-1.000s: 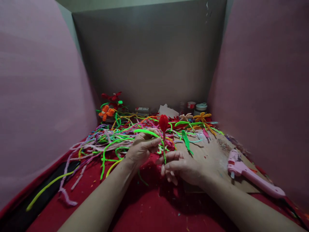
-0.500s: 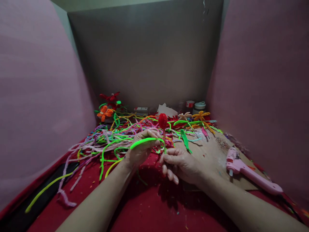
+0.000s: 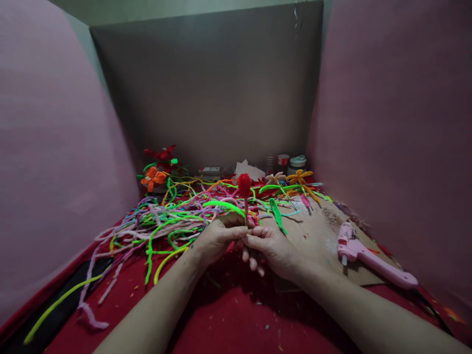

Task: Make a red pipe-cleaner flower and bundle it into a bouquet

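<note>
A red fuzzy bud (image 3: 244, 184) stands upright on a thin stem between my two hands. My right hand (image 3: 271, 246) pinches the stem low down, its other fingers curled under. My left hand (image 3: 216, 237) is closed on a bright green pipe cleaner (image 3: 221, 204) that arcs from the left toward the stem just below the bud. The fingertips of both hands meet at the stem's base, above the red cloth (image 3: 228, 319).
A tangle of coloured pipe cleaners (image 3: 162, 216) covers the table's left and middle. Finished flowers (image 3: 153, 178) stand at the back left, small jars (image 3: 297, 162) at the back right. A pink glue gun (image 3: 368, 260) lies on a cardboard sheet (image 3: 317, 236). Pink panels wall both sides.
My hands have come together at the stem's base. The green pipe cleaner has swung up and now arcs higher toward the bud. The view has shifted slightly right.
</note>
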`<state>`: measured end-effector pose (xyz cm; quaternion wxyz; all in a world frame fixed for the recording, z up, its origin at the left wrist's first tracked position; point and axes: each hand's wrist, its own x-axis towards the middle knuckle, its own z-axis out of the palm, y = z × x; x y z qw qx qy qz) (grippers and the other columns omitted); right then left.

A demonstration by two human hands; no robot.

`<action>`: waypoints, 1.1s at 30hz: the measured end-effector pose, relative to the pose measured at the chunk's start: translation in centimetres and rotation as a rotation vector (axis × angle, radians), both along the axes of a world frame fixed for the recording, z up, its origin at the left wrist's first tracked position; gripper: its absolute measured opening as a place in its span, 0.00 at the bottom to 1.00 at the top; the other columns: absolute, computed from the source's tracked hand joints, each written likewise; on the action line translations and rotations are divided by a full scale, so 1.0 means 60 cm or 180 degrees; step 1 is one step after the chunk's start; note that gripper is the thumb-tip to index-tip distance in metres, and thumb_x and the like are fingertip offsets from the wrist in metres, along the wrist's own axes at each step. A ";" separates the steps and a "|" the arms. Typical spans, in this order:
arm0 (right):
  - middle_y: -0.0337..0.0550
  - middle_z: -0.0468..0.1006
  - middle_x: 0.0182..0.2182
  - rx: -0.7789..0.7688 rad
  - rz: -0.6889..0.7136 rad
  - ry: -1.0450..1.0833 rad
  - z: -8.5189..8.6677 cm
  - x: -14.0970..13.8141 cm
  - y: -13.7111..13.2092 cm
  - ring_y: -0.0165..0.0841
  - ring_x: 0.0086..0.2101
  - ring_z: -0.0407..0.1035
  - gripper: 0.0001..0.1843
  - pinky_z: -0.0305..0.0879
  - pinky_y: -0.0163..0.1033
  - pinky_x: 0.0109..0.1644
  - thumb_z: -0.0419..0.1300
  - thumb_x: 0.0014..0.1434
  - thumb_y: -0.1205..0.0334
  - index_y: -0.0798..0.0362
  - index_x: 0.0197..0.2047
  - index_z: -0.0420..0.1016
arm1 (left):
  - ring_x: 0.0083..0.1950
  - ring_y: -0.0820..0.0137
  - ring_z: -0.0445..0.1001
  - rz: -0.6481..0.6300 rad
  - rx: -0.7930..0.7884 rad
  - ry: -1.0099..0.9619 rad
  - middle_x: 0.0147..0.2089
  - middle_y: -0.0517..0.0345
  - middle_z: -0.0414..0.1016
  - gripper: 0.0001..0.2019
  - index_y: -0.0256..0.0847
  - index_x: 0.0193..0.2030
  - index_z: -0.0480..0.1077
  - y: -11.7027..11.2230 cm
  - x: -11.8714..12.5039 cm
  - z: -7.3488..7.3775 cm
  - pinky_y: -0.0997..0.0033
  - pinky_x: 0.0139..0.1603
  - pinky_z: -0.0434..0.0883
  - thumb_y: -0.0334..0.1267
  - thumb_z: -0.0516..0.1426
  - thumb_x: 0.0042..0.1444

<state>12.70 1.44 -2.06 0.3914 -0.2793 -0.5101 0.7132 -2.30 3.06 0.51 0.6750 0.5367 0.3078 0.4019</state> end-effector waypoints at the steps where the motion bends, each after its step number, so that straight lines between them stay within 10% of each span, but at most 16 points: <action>1: 0.38 0.74 0.19 0.0019 -0.0023 -0.0033 0.002 0.000 -0.001 0.23 0.14 0.64 0.13 0.58 0.26 0.12 0.63 0.46 0.55 0.58 0.26 0.71 | 0.21 0.75 0.68 0.0048 -0.0014 -0.0001 0.25 0.56 0.72 0.10 0.32 0.33 0.72 0.000 0.001 0.000 0.75 0.23 0.63 0.35 0.63 0.44; 6: 0.38 0.73 0.17 0.0181 -0.0283 -0.0622 0.035 0.014 -0.001 0.24 0.15 0.63 0.09 0.62 0.29 0.19 0.62 0.43 0.62 0.59 0.28 0.74 | 0.24 0.78 0.68 0.0394 0.0122 -0.0260 0.26 0.59 0.71 0.08 0.35 0.30 0.69 0.007 0.004 -0.001 0.80 0.25 0.64 0.38 0.61 0.49; 12: 0.39 0.75 0.21 0.1228 -0.2072 -0.3021 0.086 0.090 0.083 0.26 0.20 0.67 0.10 0.61 0.30 0.23 0.54 0.51 0.67 0.55 0.34 0.77 | 0.15 0.83 0.57 0.0716 0.0011 -0.0328 0.23 0.63 0.70 0.11 0.39 0.38 0.67 0.017 0.009 -0.014 0.86 0.13 0.53 0.43 0.58 0.52; 19: 0.51 0.77 0.23 0.0772 -0.2396 -0.4250 0.058 0.152 0.218 0.41 0.31 0.74 0.06 0.65 0.37 0.33 0.61 0.48 0.67 0.61 0.29 0.77 | 0.19 0.82 0.66 0.0559 -0.0024 -0.0398 0.26 0.60 0.72 0.14 0.33 0.40 0.70 0.004 0.024 -0.021 0.83 0.18 0.65 0.37 0.62 0.47; 26: 0.47 0.69 0.49 0.0591 -0.2430 -0.4379 0.040 0.150 0.247 0.37 0.44 0.68 0.17 0.67 0.47 0.45 0.55 0.60 0.59 0.55 0.52 0.65 | 0.20 0.76 0.70 0.0674 0.0176 -0.0182 0.28 0.52 0.75 0.13 0.31 0.33 0.70 0.003 0.022 -0.016 0.81 0.14 0.65 0.40 0.62 0.45; 33: 0.46 0.74 0.27 0.0971 -0.3083 -0.3192 0.093 0.145 0.214 0.36 0.32 0.70 0.07 0.65 0.36 0.33 0.60 0.51 0.65 0.60 0.32 0.73 | 0.18 0.77 0.68 0.0872 0.0280 -0.0128 0.25 0.58 0.73 0.13 0.35 0.30 0.68 -0.004 0.026 -0.009 0.82 0.13 0.62 0.45 0.60 0.45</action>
